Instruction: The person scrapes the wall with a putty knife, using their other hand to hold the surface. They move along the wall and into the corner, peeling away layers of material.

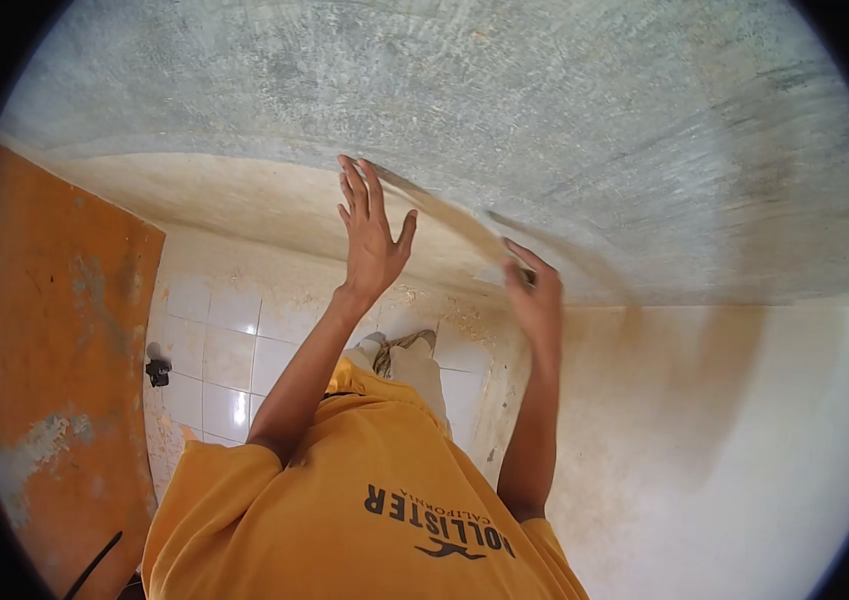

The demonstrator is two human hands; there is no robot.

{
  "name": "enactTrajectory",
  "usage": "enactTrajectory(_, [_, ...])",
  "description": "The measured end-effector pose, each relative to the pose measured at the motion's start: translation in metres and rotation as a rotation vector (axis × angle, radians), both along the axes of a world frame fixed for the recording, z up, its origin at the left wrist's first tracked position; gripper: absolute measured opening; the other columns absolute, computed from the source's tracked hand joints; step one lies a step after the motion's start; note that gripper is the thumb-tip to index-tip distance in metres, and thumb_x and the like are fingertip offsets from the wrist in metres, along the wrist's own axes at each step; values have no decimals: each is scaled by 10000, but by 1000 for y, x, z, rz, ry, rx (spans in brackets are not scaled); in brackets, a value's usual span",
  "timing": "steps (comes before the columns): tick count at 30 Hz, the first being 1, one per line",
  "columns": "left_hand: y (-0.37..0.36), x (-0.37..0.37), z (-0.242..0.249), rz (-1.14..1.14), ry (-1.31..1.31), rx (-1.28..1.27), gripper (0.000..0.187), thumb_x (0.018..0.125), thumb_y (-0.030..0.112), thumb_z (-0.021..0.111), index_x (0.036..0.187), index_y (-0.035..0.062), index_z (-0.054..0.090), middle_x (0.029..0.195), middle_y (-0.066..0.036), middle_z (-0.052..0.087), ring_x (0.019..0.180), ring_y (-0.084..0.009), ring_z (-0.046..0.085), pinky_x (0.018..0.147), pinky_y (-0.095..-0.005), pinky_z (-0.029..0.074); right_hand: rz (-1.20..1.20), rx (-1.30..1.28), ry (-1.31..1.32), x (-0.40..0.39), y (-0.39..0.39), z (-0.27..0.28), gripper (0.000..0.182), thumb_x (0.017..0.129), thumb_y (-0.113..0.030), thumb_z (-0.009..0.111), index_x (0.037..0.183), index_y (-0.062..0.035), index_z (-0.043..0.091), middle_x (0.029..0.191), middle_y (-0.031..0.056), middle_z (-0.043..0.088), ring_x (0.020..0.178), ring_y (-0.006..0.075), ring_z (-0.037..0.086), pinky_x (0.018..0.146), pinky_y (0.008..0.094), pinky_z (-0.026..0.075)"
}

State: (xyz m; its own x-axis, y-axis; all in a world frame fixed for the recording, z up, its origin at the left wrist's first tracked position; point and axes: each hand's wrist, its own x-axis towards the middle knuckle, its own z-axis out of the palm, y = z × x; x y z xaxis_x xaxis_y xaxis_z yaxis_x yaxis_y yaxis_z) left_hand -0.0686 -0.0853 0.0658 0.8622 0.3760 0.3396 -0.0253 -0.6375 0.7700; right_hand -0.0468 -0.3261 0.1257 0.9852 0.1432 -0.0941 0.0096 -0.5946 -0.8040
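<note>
In front of me is a wall with a rough grey upper area [505,110] and a cream area [245,190] below it. My left hand [373,240] is raised with its fingers spread and nothing in it; its fingertips are at the line where grey and cream meet. To its right, my right hand [537,300] is closed around a thin, flat tool that looks like a scraper [515,268], held near the wall. The tool is smeared by motion and partly hidden by the fingers. A narrow brownish band runs between the two hands.
Below is a white tiled floor [230,355] with pale crumbs along the wall's foot. A small black object [158,370] lies on the left. An orange surface [65,300] with peeling patches stands at the left, and a whitish wall [685,430] at the right.
</note>
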Motion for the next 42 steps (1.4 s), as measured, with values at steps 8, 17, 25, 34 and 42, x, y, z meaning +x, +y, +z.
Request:
enactTrajectory(8, [12,8,14,0,-174,75,1018,957,115,697,1641,59,-54,1664,-306,-173,1525,-555,-73,1238,-607,90,3,12,-117,3,1,2,304,970,-166,669,1263,-111,729,1038,208,754,782,230,686,794,349,535])
enactTrajectory(17, [24,6,8,17,-59,173,1004,965,158,700,1653,102,-29,1674,-290,-157,1525,-554,-75,1211,-655,137,4,-34,-165,-3,6,8,309,973,-168,665,1269,-103,725,1008,224,748,765,224,688,769,344,535])
enactTrajectory(25, [33,-3,12,-5,71,235,969,982,199,682,1658,128,-9,1687,-283,-94,1526,-559,-17,1165,-710,201,-13,1,-173,-17,32,8,301,977,-135,648,1263,-69,716,1092,256,726,949,327,750,819,395,555])
enactTrajectory(34, [33,-1,10,-28,30,172,941,995,191,666,1658,130,1,1688,-272,-108,1528,-547,-30,1156,-711,230,8,-83,-94,-8,15,16,319,981,-159,648,1289,-94,702,1049,275,704,956,404,713,793,382,532])
enactTrajectory(42, [20,5,9,-45,-137,98,973,988,134,669,1651,110,-42,1663,-308,-155,1512,-558,-69,1240,-572,171,-9,-77,-264,-20,20,-8,323,996,-148,626,1308,-94,693,1163,239,716,996,303,724,891,363,530])
